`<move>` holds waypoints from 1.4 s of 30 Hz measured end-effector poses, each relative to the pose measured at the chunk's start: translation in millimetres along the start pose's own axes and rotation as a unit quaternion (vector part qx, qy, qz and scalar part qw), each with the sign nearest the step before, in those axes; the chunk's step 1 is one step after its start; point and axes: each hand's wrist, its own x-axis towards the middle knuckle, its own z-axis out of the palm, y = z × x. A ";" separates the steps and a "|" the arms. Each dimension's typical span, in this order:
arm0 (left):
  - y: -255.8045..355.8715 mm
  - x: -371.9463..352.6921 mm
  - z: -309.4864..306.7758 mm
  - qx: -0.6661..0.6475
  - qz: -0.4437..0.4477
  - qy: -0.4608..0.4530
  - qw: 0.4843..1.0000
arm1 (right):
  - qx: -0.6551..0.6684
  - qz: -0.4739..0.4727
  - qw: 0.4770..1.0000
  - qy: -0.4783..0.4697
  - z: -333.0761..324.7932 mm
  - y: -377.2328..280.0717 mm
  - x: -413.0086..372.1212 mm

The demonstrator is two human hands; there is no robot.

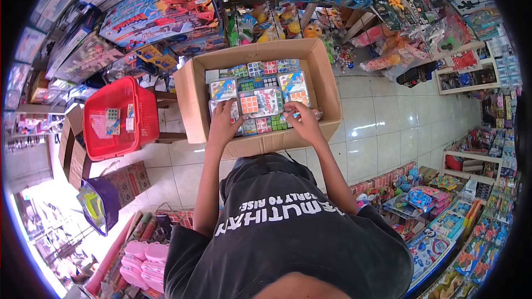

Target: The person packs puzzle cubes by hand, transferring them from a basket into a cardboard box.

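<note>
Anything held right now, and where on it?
The left hand and right hand have fingers at the near left and right corners of a packaged puzzle cube in the cardboard box; can't tell whether it's gripped or just touched.

Box: matt brown cardboard; basket: smooth red plastic. Floor tiles: smooth, glossy; shirt: matt cloth.

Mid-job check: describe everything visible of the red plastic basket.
The red plastic basket is open, rectangular, with a broad rim and perforated walls. It sits left of the brown cardboard box, apparently on a wooden stool. Inside lie a packaged puzzle cube and a narrower pack. Neither left hand nor right hand touches it.
</note>
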 end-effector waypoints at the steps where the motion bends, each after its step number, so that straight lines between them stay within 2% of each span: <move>1: 7.5 -14.4 -8.9 0.002 -0.006 0.004 1.000 | 0.072 0.035 0.997 -0.018 -2.0 -3.7 -10.5; 2: 15.6 -28.7 -21.2 -0.098 -0.092 -0.073 0.988 | 0.074 0.030 0.997 -0.024 -4.3 -1.3 -21.1; 3: 21.8 -43.7 -30.0 -0.197 -0.175 -0.147 0.953 | 0.136 0.061 0.983 -0.107 -7.9 4.5 -32.0; 4: 21.7 -62.9 -28.1 -0.193 -0.178 -0.141 0.955 | 0.196 0.092 0.958 -0.189 -10.0 10.2 -41.7; 5: 17.0 -85.3 -17.8 -0.277 -0.180 -0.137 0.934 | 0.198 0.087 0.957 -0.194 -10.8 15.0 -50.5; 6: 11.8 -106.5 -5.9 -0.360 -0.180 -0.133 0.906 | 0.207 0.133 0.927 -0.284 -11.1 20.3 -59.2; 7: 8.4 -123.8 4.6 -0.358 -0.181 -0.127 0.907 | 0.212 0.178 0.887 -0.370 -8.4 26.0 -67.1; 8: 4.5 -139.0 16.2 -0.431 -0.244 -0.141 0.857 | 0.210 0.174 0.886 -0.374 -1.3 36.9 -73.0; 9: -2.5 -156.6 29.4 -0.499 -0.304 -0.153 0.797 | 0.170 0.209 0.877 -0.399 9.5 53.0 -78.9; 10: -18.3 -177.8 49.6 -0.498 -0.304 -0.147 0.799 | 0.130 0.244 0.864 -0.421 22.1 70.3 -84.8; 11: -41.0 -198.2 74.6 -0.395 -0.293 -0.141 0.859 | 0.127 0.237 0.865 -0.424 35.7 88.9 -89.0; 12: -60.5 -216.3 93.3 -0.285 -0.279 -0.134 0.907 | 0.108 0.280 0.861 -0.410 51.5 110.2 -93.7; 13: -74.2 -233.3 103.0 -0.284 -0.279 -0.128 0.908 | 0.091 0.324 0.855 -0.394 68.1 132.1 -100.0; 15: -97.5 -260.5 114.9 -0.222 -0.351 -0.208 0.885 | 0.052 0.326 0.867 -0.373 104.2 182.2 -110.6; 16: -108.1 -273.9 120.0 -0.223 -0.352 -0.205 0.886 | 0.015 0.334 0.875 -0.349 115.1 195.7 -115.0; 18: -127.2 -299.6 127.6 -0.303 -0.427 -0.133 0.842 | -0.034 0.357 0.860 -0.362 129.2 196.8 -119.2; 19: -133.5 -312.1 129.4 -0.304 -0.427 -0.131 0.842 | -0.081 0.381 0.843 -0.371 136.4 195.9 -121.3; 21: -148.8 -332.6 131.6 -0.262 -0.513 -0.101 0.811 | -0.081 0.382 0.836 -0.385 146.7 191.3 -119.8; 25: -183.5 -366.2 128.1 -0.276 -0.521 -0.059 0.805 | -0.045 0.324 0.875 -0.358 169.0 192.7 -111.5; 27: -208.0 -375.5 110.4 -0.270 -0.485 -0.073 0.829 | -0.014 0.331 0.910 -0.249 190.0 206.2 -113.0; 29: -218.6 -372.9 80.2 -0.290 -0.500 -0.125 0.806 | -0.041 0.349 0.905 -0.240 211.1 202.0 -112.9; 31: -230.5 -372.8 48.6 -0.307 -0.483 -0.106 0.813 | -0.073 0.363 0.899 -0.232 239.8 189.9 -109.7; 33: -241.7 -374.1 17.1 -0.311 -0.509 -0.069 0.800 | -0.068 0.348 0.909 -0.218 274.7 174.1 -110.1; 37: -285.5 -396.1 -17.9 -0.356 -0.522 -0.023 0.775 | -0.064 0.290 0.918 -0.262 343.6 131.2 -105.8; 39: -307.2 -408.0 -31.6 -0.307 -0.500 -0.047 0.808 | -0.050 0.277 0.918 -0.280 371.6 113.8 -98.1; 41: -316.7 -411.2 -45.3 -0.314 -0.481 -0.027 0.818 | -0.052 0.182 0.933 -0.305 399.5 116.7 -85.0; 42: -319.2 -410.8 -50.7 -0.317 -0.458 -0.013 0.830 | -0.057 0.181 0.931 -0.311 406.1 104.0 -78.0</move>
